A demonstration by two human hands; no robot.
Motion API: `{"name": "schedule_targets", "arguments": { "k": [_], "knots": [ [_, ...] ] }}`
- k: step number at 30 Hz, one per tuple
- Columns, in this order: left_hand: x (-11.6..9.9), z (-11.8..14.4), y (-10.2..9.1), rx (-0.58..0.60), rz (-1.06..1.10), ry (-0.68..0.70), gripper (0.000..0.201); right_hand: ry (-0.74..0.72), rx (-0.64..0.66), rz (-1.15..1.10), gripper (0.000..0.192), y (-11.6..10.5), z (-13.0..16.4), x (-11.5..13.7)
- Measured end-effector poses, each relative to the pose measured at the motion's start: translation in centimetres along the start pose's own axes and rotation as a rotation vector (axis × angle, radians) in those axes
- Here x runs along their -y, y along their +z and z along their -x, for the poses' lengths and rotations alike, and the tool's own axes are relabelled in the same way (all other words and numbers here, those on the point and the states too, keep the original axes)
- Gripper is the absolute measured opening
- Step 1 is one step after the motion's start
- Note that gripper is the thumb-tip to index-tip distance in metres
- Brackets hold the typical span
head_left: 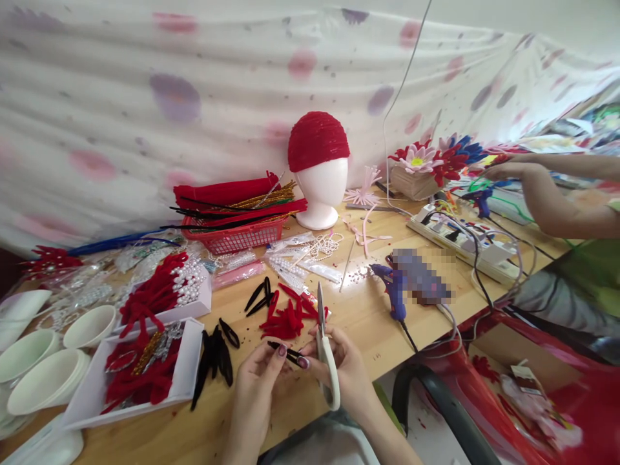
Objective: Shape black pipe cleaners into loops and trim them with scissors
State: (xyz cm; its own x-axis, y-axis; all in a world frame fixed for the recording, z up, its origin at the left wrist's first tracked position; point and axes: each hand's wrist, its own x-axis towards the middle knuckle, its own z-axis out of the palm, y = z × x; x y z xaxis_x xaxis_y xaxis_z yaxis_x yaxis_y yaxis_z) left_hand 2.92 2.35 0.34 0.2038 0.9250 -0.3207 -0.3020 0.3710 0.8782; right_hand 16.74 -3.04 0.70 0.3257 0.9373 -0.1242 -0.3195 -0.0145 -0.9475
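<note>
My left hand (259,381) pinches one end of a narrow black chenille loop (285,352) between thumb and fingertips. The fingertips of my right hand (343,368) close on its other end. That same right hand also grips white-handled scissors (330,368), their blades pointing up and away from me. Just beyond my fingers lies a loose pile of red chenille pieces (285,318). To the left is a cluster of black chenille loops (216,355), with a few more black loops (260,296) farther back.
White boxes (191,381) of red chenille and beads stand left, beside pale cups (51,381). A red basket (237,237) and foam head (323,187) stand behind. A glue gun (394,290) and power strip (460,248) lie right, near another person's arm (547,200).
</note>
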Motion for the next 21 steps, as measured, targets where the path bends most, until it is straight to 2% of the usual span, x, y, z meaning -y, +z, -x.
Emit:
{"name": "schedule_targets", "arguments": {
  "k": [3, 6, 8, 11, 14, 18, 21],
  "knots": [
    [-0.3, -0.2, -0.5, -0.049, 0.045, 0.023, 0.035, 0.045, -0.005, 0.018, 0.051, -0.2, 0.1, -0.2],
    [-0.8, -0.2, -0.6, -0.038, 0.079, 0.016, 0.036, 0.051, 0.03, 0.088, 0.045, -0.5, 0.2, -0.2],
    [-0.9, 0.0, -0.2, 0.005, 0.096, 0.026, 0.033, 0.015, 0.044, 0.154, 0.038, -0.5, 0.3, -0.3],
    [-0.6, 0.4, 0.8, 0.136, 0.14, 0.018, 0.028, -0.054, 0.063, 0.235, 0.026, -0.1, 0.3, -0.2],
    [-0.5, 0.6, 1.5, 0.216, 0.165, -0.054, 0.024, -0.159, 0.127, 0.472, 0.012, 0.5, 0.3, -0.3],
    [-0.6, 0.4, 1.7, 0.174, 0.132, -0.111, 0.024, -0.209, 0.142, 0.669, 0.016, 0.7, 0.4, -0.4],
    [-0.4, 0.3, 1.9, 0.105, 0.148, -0.107, 0.029, -0.204, 0.226, 0.795, 0.028, 0.7, 0.4, -0.1]
  ]
}}
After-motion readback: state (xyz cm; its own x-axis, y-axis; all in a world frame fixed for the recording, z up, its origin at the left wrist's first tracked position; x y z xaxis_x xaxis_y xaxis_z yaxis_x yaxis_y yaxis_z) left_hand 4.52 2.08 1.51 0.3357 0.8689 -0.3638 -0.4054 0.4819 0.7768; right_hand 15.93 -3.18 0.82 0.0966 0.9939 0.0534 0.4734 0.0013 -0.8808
